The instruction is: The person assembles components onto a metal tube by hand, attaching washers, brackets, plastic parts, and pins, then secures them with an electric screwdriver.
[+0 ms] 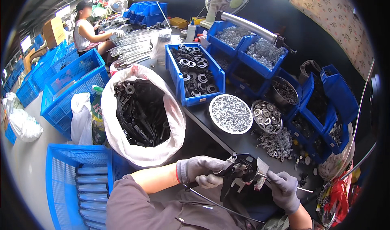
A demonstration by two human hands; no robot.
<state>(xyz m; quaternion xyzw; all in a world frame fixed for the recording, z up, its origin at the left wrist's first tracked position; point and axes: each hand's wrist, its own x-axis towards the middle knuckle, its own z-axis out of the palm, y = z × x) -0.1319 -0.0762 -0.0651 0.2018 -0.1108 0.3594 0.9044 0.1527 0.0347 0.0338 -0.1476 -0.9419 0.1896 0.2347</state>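
Observation:
My left hand (205, 170), in a grey glove, is closed around a black metal trigger-handle assembly (243, 165) in front of my chest. A thin silver rod (304, 190) runs into the right side of the assembly. My right hand (284, 190), also gloved, is closed around this rod close to the assembly; its fingers partly hide the rod. A pale flat piece (262, 166) sits at the assembly's right side, where the rod meets it. Just beyond the assembly, small metal springs (276, 144) lie loose in a heap on the dark table.
A white sack (172, 138) of black parts stands left. Beyond lie a blue bin (222, 82) of washers, a white bowl (212, 118) of small metal pieces and a steel bowl (266, 115) of discs. Stacked blue bins (260, 69) rise behind. A co-worker (91, 33) sits far left.

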